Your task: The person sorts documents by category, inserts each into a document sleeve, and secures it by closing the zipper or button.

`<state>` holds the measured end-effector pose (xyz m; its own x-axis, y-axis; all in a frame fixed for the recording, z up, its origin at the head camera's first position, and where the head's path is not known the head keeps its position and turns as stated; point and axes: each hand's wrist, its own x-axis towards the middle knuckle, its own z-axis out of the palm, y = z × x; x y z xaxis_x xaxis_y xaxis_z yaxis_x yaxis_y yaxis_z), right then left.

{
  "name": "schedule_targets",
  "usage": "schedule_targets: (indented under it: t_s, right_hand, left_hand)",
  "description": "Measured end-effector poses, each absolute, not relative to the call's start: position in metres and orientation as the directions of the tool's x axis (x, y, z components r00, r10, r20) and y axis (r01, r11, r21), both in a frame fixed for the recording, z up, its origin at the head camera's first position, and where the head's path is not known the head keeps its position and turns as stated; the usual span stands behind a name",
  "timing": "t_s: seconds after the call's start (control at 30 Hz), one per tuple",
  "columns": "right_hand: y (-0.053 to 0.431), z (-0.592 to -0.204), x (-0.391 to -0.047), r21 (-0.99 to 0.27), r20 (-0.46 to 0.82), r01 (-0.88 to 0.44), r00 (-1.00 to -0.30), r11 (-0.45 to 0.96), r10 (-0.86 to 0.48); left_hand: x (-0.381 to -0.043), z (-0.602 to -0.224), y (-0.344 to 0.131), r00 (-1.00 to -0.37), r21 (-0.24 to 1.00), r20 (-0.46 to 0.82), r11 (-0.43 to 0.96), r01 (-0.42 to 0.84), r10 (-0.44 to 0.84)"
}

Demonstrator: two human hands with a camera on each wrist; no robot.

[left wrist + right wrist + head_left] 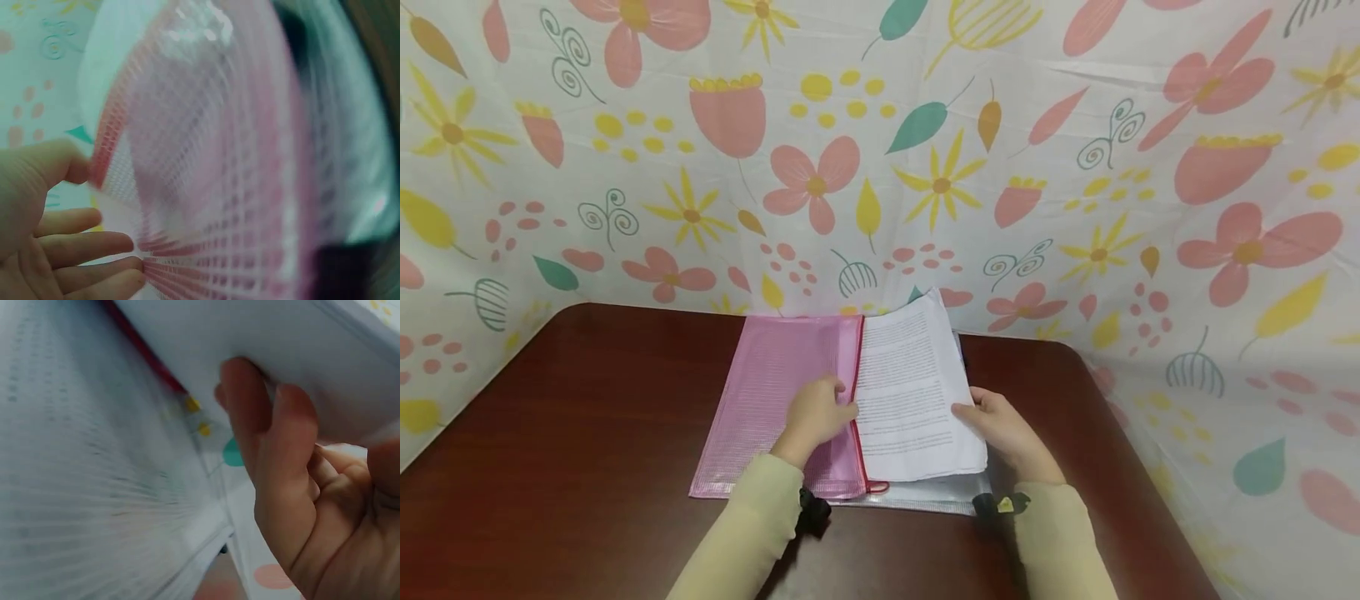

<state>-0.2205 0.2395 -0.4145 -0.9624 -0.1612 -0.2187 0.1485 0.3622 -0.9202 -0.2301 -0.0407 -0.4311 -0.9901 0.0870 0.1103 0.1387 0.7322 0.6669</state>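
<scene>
A pink mesh zipper pouch [760, 408] with a red zipper edge lies on the table. My left hand [820, 412] grips its right side by the zipper; in the left wrist view, the thumb [72, 165] is at the red edge while the other fingers touch the mesh. Right beside the zipper is a stack of printed paper [910, 392], whose left side meets the pouch's edge; I cannot tell how far it reaches inside. My right hand [1011, 429] pinches the stack's right edge, thumb on top, fingers [287, 444] against the underside.
Beneath the paper lies a clear-grey mesh pouch [917, 497], its lower edge showing. Everything rests on a dark brown table [587, 433]. A flower-print cloth [880, 167] hangs behind and around it. A black strap camera [812, 512] sits at the left wrist.
</scene>
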Motion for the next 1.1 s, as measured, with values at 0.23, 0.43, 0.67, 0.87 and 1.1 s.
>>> schedule_targets:
  t_s: [0.23,0.43,0.67,0.87,1.1]
  right_hand:
    - [0.239,-0.408,-0.223,-0.930,-0.194,0.151,-0.976,0.336,-0.097]
    - [0.236,-0.413,-0.225,-0.919,-0.194,0.187,-0.981,0.348,0.014]
    - [0.235,-0.425,-0.226,-0.902,-0.173,0.186,-0.983,0.390,0.068]
    - [0.233,-0.430,-0.227,-0.893,-0.163,0.184,-0.983,0.410,0.087]
    - [0.234,-0.425,-0.226,-0.882,-0.152,0.182,-0.983,0.434,0.105]
  left_hand:
    - [-0.219,-0.436,-0.041,-0.989,0.718,0.126,0.681,0.146,0.079]
    - [-0.218,-0.441,-0.038,-0.985,0.703,0.163,0.694,0.157,0.058]
    - [-0.214,-0.445,-0.036,-0.986,0.711,0.160,0.687,0.148,0.047]
    - [-0.212,-0.445,-0.037,-0.988,0.718,0.155,0.684,0.128,0.023]
    - [-0.213,-0.443,-0.038,-0.987,0.717,0.160,0.688,0.117,0.002]
